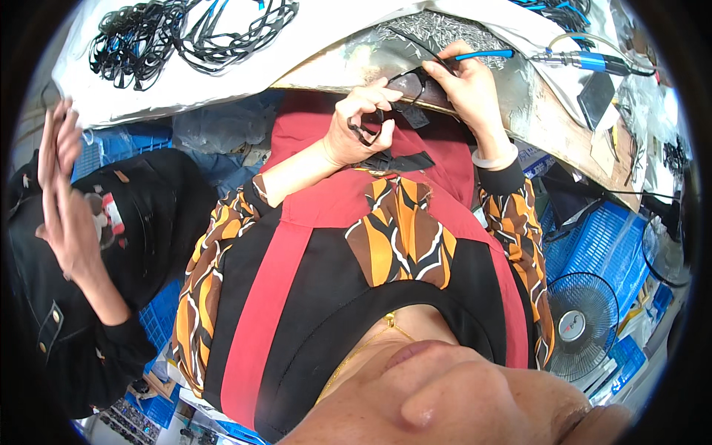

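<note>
A pair of black eyeglass frames is held between my hands just off the near edge of the workbench. My left hand is closed around one side of it, with a black curved piece showing between the fingers. My right hand pinches the other side near the hinge. A temple arm with a blue inner face sticks out to the right past my right fingers. Exactly where the fingertips grip is partly hidden. Right of that hand, an electric screwdriver with a blue and silver body lies on the bench.
A heap of small metal screws or pins lies on the bench beyond my hands. Stacks of black frames rest on white sheeting at the far left. A co-worker's hands are at left. A fan stands beside blue crates at right.
</note>
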Motion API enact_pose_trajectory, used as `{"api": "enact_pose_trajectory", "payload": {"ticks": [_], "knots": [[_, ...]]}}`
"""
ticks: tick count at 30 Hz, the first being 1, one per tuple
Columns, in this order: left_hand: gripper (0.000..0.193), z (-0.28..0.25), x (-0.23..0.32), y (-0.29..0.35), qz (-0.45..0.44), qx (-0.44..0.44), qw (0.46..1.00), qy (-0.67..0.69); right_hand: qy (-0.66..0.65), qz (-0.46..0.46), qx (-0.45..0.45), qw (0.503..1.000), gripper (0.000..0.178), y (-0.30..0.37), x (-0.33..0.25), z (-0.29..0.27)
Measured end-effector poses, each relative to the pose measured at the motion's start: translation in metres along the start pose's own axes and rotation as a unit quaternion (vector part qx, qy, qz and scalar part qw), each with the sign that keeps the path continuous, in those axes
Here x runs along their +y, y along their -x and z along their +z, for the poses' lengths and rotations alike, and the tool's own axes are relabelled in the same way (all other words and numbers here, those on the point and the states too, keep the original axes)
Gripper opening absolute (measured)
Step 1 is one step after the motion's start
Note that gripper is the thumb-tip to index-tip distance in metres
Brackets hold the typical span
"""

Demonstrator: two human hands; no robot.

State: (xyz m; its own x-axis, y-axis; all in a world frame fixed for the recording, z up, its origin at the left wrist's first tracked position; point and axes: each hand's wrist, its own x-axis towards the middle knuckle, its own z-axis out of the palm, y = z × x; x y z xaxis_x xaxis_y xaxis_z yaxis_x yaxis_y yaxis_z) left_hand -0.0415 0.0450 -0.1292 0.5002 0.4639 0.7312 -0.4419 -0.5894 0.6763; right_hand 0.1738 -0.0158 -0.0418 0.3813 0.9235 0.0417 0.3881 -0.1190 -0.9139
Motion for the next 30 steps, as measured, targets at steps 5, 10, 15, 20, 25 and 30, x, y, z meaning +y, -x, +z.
{"api": "enact_pose_trajectory", "payload": {"ticks": [5,10,15,20,25,30], "knots": [[0.057,-0.003,-0.002,0.004,0.004,-0.002,1.000,-0.004,-0.058,0.082,-0.006,0.995,0.024,0.007,-0.004,0.000],[0.055,-0.001,0.000,0.004,0.009,-0.003,1.000,-0.015,-0.072,0.006,0.065,0.995,0.021,0.008,-0.008,0.001],[0.052,-0.003,-0.003,0.008,0.009,-0.010,0.999,-0.042,-0.079,0.027,0.021,0.996,0.019,0.008,-0.003,-0.003],[0.051,-0.004,-0.001,0.012,-0.065,0.039,0.995,0.061,-0.067,0.024,0.034,0.997,0.022,0.011,0.000,0.000],[0.042,-0.038,0.025,-0.041,-0.143,0.148,0.969,0.138,0.181,-0.269,0.080,0.943,0.020,0.012,-0.027,-0.027],[0.064,-0.066,0.058,-0.085,-0.398,0.143,0.758,0.497,0.009,-0.068,0.090,0.994,0.024,0.020,-0.042,-0.033]]}}
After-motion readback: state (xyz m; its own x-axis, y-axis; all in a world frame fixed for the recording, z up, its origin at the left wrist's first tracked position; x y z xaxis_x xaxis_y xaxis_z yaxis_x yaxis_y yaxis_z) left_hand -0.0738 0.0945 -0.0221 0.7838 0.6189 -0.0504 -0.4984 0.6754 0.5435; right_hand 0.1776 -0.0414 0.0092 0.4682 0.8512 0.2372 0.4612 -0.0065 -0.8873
